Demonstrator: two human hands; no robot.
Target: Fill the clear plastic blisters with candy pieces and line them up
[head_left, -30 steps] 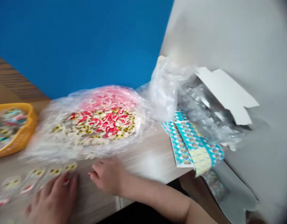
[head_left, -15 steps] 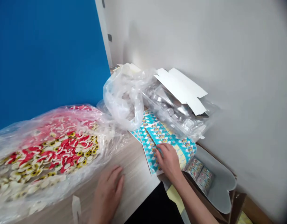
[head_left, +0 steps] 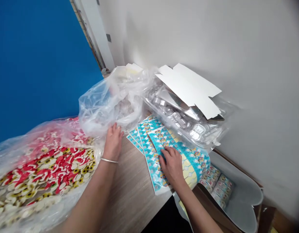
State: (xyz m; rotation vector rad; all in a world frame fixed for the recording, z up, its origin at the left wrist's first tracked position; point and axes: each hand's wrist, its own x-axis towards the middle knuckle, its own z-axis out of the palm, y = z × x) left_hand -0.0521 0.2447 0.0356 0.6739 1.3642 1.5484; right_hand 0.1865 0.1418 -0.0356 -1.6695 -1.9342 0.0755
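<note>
A bag of red-and-yellow pieces [head_left: 54, 168] is cut off at left. The left hand [head_left: 113, 142], fingers loosely extended, is at a cloudy bag [head_left: 99, 102] (any hold, I cannot tell); the right hand [head_left: 173, 165], half curled, partly hides sticker sheets [head_left: 153, 173], its grip's hold unclear.

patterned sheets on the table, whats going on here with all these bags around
A person's right hand rests on the teal patterned sheets, which lie overlapping on the table. The left hand reaches forward, its fingers at the near edge of a crumpled clear bag; whether they grip it is hard to tell. To the left lies a bag of small red, white and yellow pieces. Beyond the sheets, a white card lies on clear plastic packaging.
</note>
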